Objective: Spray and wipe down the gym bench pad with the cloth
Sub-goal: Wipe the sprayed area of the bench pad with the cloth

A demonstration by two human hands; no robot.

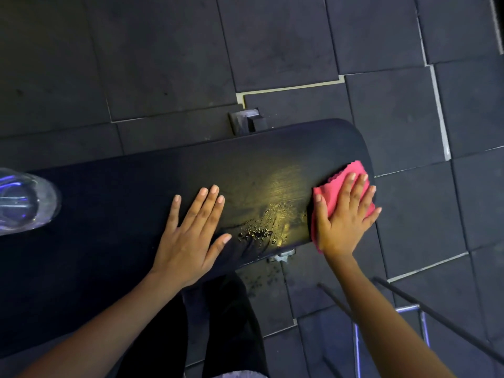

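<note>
The black gym bench pad runs across the view from left to right, with a wet patch of droplets shining near its right end. A pink cloth lies on the pad's right end, and my right hand presses flat on it with fingers spread. My left hand rests flat on the pad's near edge, left of the wet patch, holding nothing. A clear plastic bottle stands on the pad at the far left, seen from above.
Dark rubber floor tiles surround the bench. A metal bench foot sticks out behind the pad. Thin dark rods and a metal frame stand at the lower right. My dark trouser leg is below the pad.
</note>
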